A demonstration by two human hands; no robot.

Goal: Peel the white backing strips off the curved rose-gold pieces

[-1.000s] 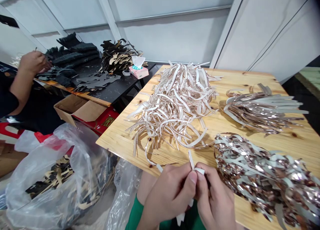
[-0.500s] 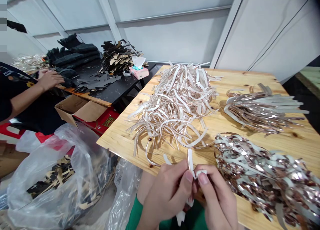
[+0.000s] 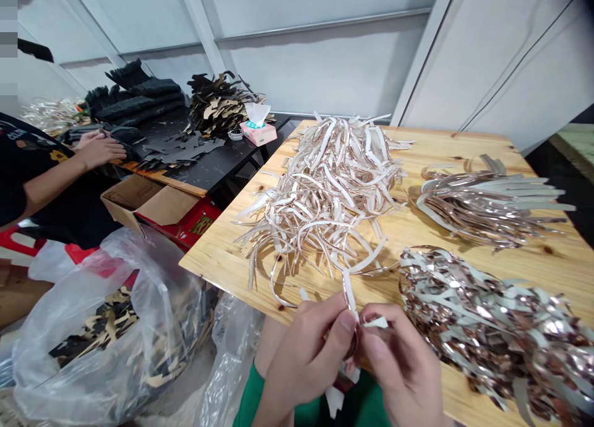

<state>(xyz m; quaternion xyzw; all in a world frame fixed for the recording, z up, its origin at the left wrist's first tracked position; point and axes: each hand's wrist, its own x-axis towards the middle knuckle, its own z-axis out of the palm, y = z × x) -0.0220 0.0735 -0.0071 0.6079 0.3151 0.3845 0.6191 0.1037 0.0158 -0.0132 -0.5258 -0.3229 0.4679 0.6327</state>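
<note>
At the table's front edge, my left hand point(image 3: 315, 346) is closed around a narrow strip point(image 3: 349, 291), white on one face and shiny rose-gold on its edge. One end of the strip stands up above my thumb. My right hand point(image 3: 401, 359) pinches a short white strip end point(image 3: 377, 322) close beside the left fingertips. More of the white material hangs below the hands over green cloth; how it joins the strip is hidden by my fingers. Just beyond lies a loose pile of similar strips point(image 3: 334, 185).
A wooden table point(image 3: 218, 257) carries a bundle of strips point(image 3: 487, 207) and a heap of curled shiny strips point(image 3: 492, 328) at right. At left are a plastic bag point(image 3: 41, 377) of scraps, a cardboard box point(image 3: 167, 207), a tissue box point(image 3: 260, 133) and a co-worker's hands point(image 3: 99, 148).
The upright strip has shifted slightly left and its tilt has changed. My right fingers have rolled a little, and the short end they pinch points more to the right.
</note>
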